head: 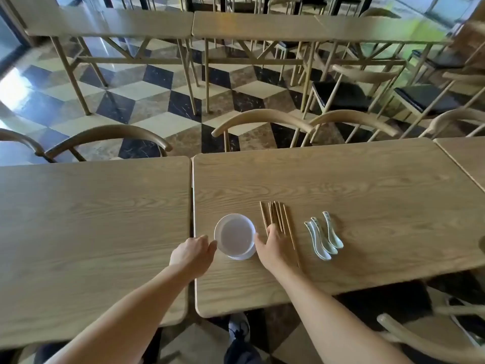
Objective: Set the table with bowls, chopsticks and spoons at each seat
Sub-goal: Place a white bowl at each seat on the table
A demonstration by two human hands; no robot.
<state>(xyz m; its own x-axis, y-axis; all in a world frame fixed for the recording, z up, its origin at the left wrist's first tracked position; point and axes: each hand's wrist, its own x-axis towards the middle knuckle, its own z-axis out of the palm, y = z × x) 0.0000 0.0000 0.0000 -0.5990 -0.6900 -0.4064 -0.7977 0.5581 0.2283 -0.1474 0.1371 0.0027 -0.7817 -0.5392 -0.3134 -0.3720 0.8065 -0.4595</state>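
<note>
A stack of white bowls [234, 236] stands on the right-hand wooden table [367, 185], close to its left edge. My left hand [193, 252] is at the stack's left side, fingers curled, thumb against the rim. My right hand [270, 245] lies at the stack's right side with fingers fairly straight; its thumb touches the rim and its fingertips cover the near ends of several brown chopsticks [278, 218]. These lie side by side just right of the bowls. Three white ceramic spoons [324, 239] lie further right, handles pointing away from me.
A second wooden table [91, 219] adjoins on the left across a narrow gap. Curved-back chairs [262, 119] stand along the far side, and another chair [420, 340] is at the near right. More tables and chairs fill the room behind, on a checkered floor.
</note>
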